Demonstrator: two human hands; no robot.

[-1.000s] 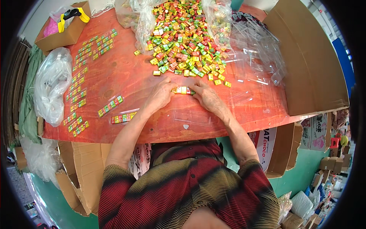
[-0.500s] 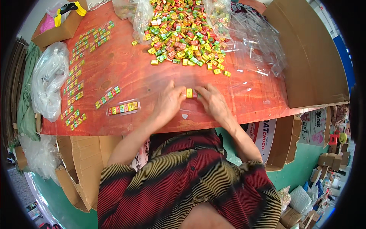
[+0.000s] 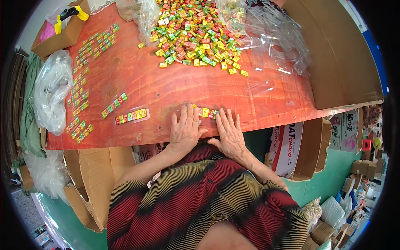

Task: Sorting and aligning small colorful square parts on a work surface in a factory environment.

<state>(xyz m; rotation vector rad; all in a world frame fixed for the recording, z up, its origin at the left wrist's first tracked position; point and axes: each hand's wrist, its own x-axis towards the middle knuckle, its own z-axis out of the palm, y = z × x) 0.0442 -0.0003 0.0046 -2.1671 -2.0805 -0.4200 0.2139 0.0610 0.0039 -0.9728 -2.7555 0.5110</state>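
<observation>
My left hand [image 3: 184, 130] lies flat near the table's front edge, fingers stretched out. Its fingertips reach the left end of a short row of small coloured boxes [image 3: 207, 113]. At the other end of that row is my right hand [image 3: 230, 137], also flat, with its fingers extended. Part of the row is hidden under the fingers; whether it sits in a clear tray I cannot tell. Left of my hands, a clear plastic tray [image 3: 147, 113] holds a row of small red, yellow and green boxes. Beyond it lies another slanted row of boxes [image 3: 114, 105].
A large heap of small boxes [image 3: 196, 46] covers the table's far middle. Clear plastic trays [image 3: 277, 39] are piled at the far right beside a tall cardboard box [image 3: 333, 62]. More box rows [image 3: 79, 91] line the left side, near a clear plastic bag [image 3: 54, 91].
Both hands have drawn nearer to me and gone from pinching at the small boxes to lying flat with fingers straight. More of the box row now shows between them. The view has shifted slightly.
</observation>
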